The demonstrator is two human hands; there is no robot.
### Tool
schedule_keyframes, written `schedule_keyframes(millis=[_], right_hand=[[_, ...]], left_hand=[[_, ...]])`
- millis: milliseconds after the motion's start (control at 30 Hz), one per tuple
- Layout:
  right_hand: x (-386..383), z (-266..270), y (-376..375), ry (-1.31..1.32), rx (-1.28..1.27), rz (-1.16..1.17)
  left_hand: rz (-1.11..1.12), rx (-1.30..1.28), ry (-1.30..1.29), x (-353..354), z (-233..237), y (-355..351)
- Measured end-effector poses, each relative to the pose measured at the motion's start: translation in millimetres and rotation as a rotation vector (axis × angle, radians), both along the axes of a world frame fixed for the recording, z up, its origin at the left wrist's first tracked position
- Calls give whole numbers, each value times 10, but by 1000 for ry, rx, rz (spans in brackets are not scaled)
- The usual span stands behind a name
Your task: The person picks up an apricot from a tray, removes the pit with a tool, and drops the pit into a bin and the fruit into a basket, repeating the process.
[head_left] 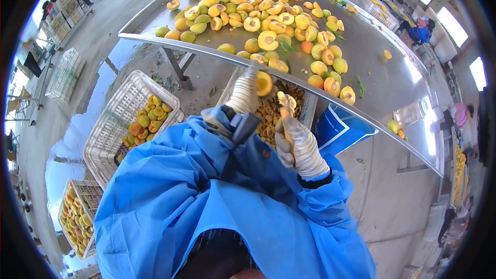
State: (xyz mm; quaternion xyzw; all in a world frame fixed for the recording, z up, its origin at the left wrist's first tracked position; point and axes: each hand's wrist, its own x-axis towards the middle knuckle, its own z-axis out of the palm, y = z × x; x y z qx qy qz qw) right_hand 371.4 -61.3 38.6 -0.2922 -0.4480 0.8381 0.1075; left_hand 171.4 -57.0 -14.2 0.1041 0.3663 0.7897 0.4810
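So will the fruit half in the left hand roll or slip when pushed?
Likely slippery: the fruit half in the gloved left hand shows a moist-looking cut face. Flat side down it should slide rather than roll, as the halves on the metal table sit still. Probably soft, easily bruised.

Open shed. Grey concrete floor (82,46), wet sheen toward 8 o'clock. Long steel desk (372,67) on metal legs, running 12 to 4 o'clock. White plastic crates (64,75) at 9 o'clock. Bright windows (478,72) at 3 o'clock, with hard daylight glare.
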Motion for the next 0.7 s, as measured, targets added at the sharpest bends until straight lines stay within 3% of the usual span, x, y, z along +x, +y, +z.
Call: schedule_keyframes(millis=[33,100,133,167,233,267,300,400,500,600,667,700], right_hand=[[0,-3,47,-51,70,-1],[21,-92,165,-134,194,-34],[36,-125,242,-221,319,52],[40,-318,279,-260,703,49],[32,-749,374,-352,1482,29],[4,-473,280,-511,1264,166],[5,-419,256,-537,1266,210],[7,-346,238,-613,1300,225],[-3,-450,274,-573,1342,132],[-8,-431,265,-509,1382,27],[14,-371,282,-577,1450,115],[35,-356,290,-612,1479,161]], left_hand=[[33,-31,-16,-266,-131,-46],[22,-87,140,-425,41,-263],[62,-72,231,-548,67,-385],[98,-52,319,-693,67,-508],[375,-66,581,-1156,-18,-809],[422,-227,714,-1352,43,-1026],[436,-365,799,-1530,31,-1238],[402,-1143,1635,-1949,-56,-1769],[485,-1016,1835,-1987,-176,-1717],[252,-580,1630,-1691,-132,-1148],[85,-393,1683,-1325,22,-642],[-48,-57,1231,-974,122,-381]])
